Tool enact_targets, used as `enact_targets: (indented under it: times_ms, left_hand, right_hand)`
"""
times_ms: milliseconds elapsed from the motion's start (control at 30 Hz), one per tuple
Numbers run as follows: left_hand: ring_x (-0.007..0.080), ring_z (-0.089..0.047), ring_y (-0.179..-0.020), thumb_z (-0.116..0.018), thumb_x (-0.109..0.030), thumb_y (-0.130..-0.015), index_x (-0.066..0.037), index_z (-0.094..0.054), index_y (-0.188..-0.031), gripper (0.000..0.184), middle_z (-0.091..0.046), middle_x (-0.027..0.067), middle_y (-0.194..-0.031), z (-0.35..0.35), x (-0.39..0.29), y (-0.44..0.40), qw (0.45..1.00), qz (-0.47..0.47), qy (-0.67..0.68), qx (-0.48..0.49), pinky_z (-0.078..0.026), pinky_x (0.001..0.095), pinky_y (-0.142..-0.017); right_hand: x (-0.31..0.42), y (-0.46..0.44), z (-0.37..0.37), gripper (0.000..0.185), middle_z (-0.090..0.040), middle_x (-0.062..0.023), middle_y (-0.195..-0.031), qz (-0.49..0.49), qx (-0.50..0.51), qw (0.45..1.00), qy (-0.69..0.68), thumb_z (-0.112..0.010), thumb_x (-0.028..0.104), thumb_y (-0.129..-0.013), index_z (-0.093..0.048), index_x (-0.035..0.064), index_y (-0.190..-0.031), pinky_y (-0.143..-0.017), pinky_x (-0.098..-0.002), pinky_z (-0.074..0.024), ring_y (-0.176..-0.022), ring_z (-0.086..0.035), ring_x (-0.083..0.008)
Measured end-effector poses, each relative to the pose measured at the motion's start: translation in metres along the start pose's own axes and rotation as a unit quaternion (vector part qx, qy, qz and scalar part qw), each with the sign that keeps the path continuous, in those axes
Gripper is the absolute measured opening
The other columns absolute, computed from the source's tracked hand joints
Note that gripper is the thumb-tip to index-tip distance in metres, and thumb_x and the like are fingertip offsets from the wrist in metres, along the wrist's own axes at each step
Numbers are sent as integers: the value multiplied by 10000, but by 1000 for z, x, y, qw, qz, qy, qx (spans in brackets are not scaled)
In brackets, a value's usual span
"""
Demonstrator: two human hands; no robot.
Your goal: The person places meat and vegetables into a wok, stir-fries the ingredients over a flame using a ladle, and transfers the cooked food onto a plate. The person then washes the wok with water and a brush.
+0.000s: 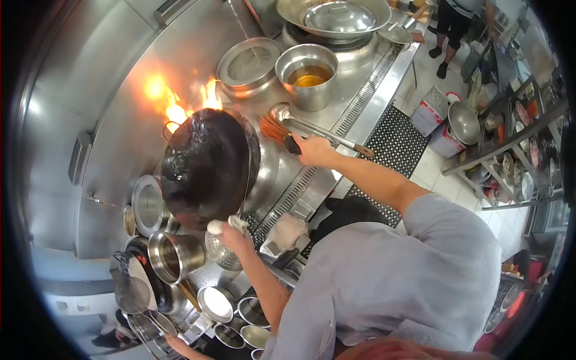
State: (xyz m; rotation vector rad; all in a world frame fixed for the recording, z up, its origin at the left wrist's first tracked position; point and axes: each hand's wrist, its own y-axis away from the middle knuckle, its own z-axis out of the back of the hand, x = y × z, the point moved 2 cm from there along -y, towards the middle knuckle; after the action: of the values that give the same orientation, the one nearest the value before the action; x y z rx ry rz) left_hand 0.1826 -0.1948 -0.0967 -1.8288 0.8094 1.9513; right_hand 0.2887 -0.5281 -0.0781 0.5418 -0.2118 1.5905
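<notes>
My left hand (236, 235) is closed round a white cloth (217, 227) at the near edge of a large black wok (204, 162). The wok is tilted up on its side over the burner, its dark, shiny surface showing. Flames (174, 108) rise behind its far edge. In my right hand (315, 150) is a wok brush (276, 129) with reddish-brown bristles, held to the right of the wok. A ladle (281, 111) lies beside it, its long handle reaching over the stove's front edge. A perforated skimmer (222, 251) sits beneath my left hand.
A pot of amber liquid (309, 77) and a lidded round pot (247, 63) stand at the back right. A steel pot (174, 257) and a white-filled bowl (216, 303) stand lower left. A co-worker's arm (185, 349) enters at the bottom; another person (451, 27) stands far right.
</notes>
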Motion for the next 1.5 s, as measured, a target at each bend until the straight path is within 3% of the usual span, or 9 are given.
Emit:
enact_targets:
  times_ms: [167, 400, 500, 600, 767, 933, 1200, 1333, 1500]
  left_hand:
    - [282, -566, -993, -528, -61, -799, 85, -326, -1222, 491, -523, 215, -1142, -46, -2, 9, 997, 29, 43, -52, -526, 409, -784]
    - [242, -600, -983, -687, -394, -825, -52, -444, -1283, 621, -572, 90, -1161, 4, 39, -9, 932, 226, 180, 217, -515, 374, -779]
    - [340, -515, -1156, -677, -342, -835, 19, -327, -1381, 742, -467, 234, -1287, 37, 84, 44, 964, 56, -91, 245, -417, 442, -989]
    - [501, -460, -1108, -679, -203, -769, 48, -311, -1342, 725, -399, 314, -1224, 30, 94, 92, 785, -125, -515, 322, -407, 517, -960]
    - [479, -459, -1056, -663, -109, -741, -28, -331, -1368, 715, -416, 284, -1159, 9, 97, 117, 740, -154, -593, 277, -411, 543, -916]
    - [491, -410, -1197, -747, -239, -731, -105, -272, -1439, 863, -327, 325, -1368, 25, 116, 113, 674, -143, -675, 264, -361, 539, -1004]
    - [496, -342, -1275, -778, -315, -708, -160, -242, -1465, 940, -240, 299, -1458, -17, 46, 144, 720, -84, -659, 202, -329, 527, -1056]
    - [426, -454, -1198, -670, -190, -826, -24, -451, -1323, 568, -439, 254, -1327, -23, 31, 163, 812, -207, -540, 73, -376, 478, -1014]
    - [332, -596, -963, -556, -105, -914, 16, -578, -1132, 251, -590, 180, -1095, -98, 14, 155, 930, -68, -335, 135, -506, 370, -810]
  right_hand:
    - [-42, 24, -83, 699, -566, -248, -1078, -39, 16, 996, 78, -626, 304, -834, -288, 199, -1437, -713, -484, -528, -945, -625, -394]
    - [-46, 37, -48, 589, -460, -219, -1323, -97, 8, 995, 34, -425, 541, -933, -368, 230, -1430, -988, -611, -300, -1259, -398, -411]
    - [-116, 33, -47, 513, -506, -225, -1212, -163, -108, 977, 91, -511, 366, -907, -430, 163, -1371, -949, -566, -387, -1173, -476, -399]
    - [-173, 31, -64, 490, -500, -232, -1181, -153, -33, 983, 99, -559, 170, -839, -449, 104, -1312, -916, -524, -458, -1124, -510, -416]
    - [-176, 25, -41, 455, -539, -293, -1152, -52, 34, 994, 87, -533, 144, -835, -459, 20, -1267, -858, -466, -503, -1067, -565, -417]
    - [-152, 4, -43, 403, -629, -309, -877, -56, 18, 975, -215, -547, 306, -884, -493, -20, -1113, -739, -505, -491, -856, -619, -465]
    - [-148, -39, 10, 393, -593, -310, -877, -12, 17, 947, -321, -547, 309, -897, -489, -55, -1034, -753, -480, -457, -832, -602, -450]
    - [-124, -63, 27, 396, -596, -317, -897, -33, 43, 934, -354, -538, 295, -899, -489, -67, -1052, -793, -476, -460, -882, -602, -451]
    - [-56, -172, 121, 421, -645, -259, -822, -11, 34, 949, -314, -532, 228, -893, -481, -121, -1123, -707, -446, -529, -725, -653, -404]
